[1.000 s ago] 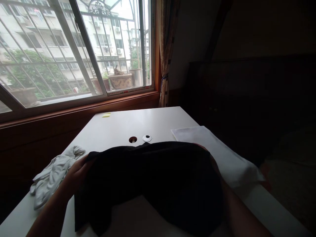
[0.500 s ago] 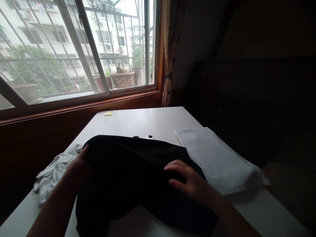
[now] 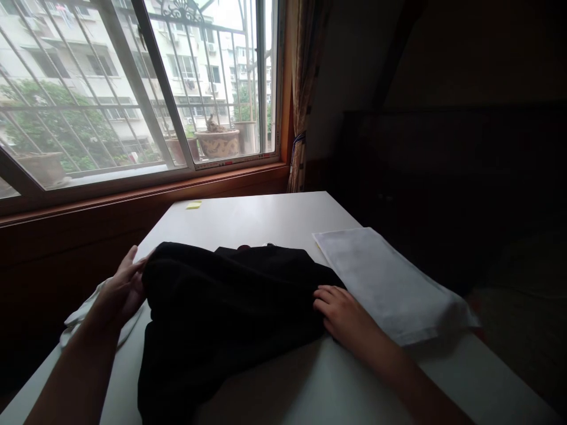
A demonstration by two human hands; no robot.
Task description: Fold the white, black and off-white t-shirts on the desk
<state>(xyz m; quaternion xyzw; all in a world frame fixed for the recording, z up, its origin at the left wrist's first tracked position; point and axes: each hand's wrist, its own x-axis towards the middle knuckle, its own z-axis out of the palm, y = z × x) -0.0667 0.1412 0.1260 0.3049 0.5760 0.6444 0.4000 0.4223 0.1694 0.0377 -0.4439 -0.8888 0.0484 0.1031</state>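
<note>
A black cloth garment (image 3: pixel 230 301) lies bunched over the near middle of the white table (image 3: pixel 257 218), its left part raised. My left hand (image 3: pixel 125 286) is at its upper left edge, thumb up and apart, the fingertips partly behind the fabric; whether they grip it is hard to see. On the right edge of the garment rests my right hand (image 3: pixel 339 308), fingers bent and pressed together on the fabric.
White crumpled cloth (image 3: pixel 84 313) lies under and beside my left forearm. A flat white folded cloth (image 3: pixel 385 283) is on the right side. A yellow note (image 3: pixel 194 205) is near the far left corner, before the window sill (image 3: pixel 221 171).
My left hand has shifted left and its thumb shows raised. My right hand has come down onto the garment's right edge. The garment's lower right part has been drawn up and away from the near side.
</note>
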